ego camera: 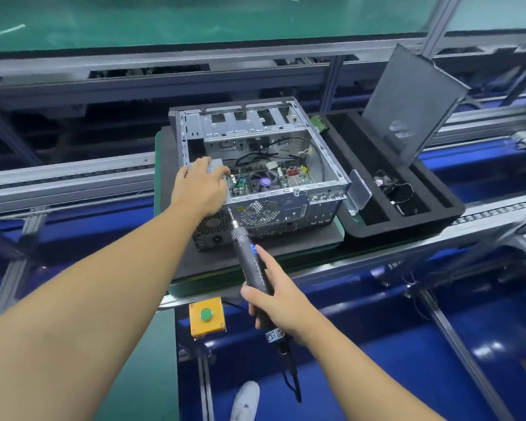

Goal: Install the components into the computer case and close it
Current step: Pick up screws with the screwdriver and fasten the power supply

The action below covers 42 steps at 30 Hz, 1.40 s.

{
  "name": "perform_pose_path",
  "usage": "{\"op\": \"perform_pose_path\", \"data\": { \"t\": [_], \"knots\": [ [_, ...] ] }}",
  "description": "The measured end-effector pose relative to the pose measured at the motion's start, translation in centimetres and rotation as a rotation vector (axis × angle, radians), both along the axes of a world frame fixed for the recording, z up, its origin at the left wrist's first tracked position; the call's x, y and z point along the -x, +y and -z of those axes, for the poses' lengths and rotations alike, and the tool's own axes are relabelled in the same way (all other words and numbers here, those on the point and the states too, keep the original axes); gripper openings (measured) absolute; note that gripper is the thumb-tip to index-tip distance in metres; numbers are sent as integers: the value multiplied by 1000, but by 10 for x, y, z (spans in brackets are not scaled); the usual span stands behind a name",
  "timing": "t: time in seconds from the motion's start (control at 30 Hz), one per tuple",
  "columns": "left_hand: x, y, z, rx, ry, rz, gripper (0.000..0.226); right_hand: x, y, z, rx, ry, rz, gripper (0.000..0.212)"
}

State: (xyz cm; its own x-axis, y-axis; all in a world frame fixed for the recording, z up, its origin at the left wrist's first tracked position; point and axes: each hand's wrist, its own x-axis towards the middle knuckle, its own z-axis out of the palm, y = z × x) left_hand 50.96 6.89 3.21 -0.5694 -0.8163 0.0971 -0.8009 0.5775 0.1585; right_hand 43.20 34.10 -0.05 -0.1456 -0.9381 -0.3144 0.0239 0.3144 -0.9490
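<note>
Fastening of the power supply is judged to be the step in hand. The left hand is laid flat on top of that grey box, fingers straight and spread; nothing is gripped, and the unit is only pressed down where it sits under the palm, in a corner of the computer case. Just below and to the right of that hand, the bit of the electric screwdriver is set against the perforated rear wall of the case, seemingly at a screw point, though no screw can be made out. Nearer the person, the right hand is wrapped round the tool's black barrel, the forefinger stretched along it. Well to the right of both hands, the side panel is propped upright in the foam tray, so the case is not yet closed. For the next move, the bit is to be kept square to the wall and the box held steady while the screw is driven.
</note>
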Motion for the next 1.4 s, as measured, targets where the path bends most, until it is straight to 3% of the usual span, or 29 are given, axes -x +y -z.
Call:
{"op": "perform_pose_path", "data": {
  "t": [0.83, 1.4],
  "knots": [
    [-1, -2, 3, 24, 46, -8, 41, 4, -4, 0, -28, 27, -1, 86],
    [-1, -2, 0, 12, 49, -7, 40, -10, -14, -1, -24, -129, 36, 79]
  ]
}}
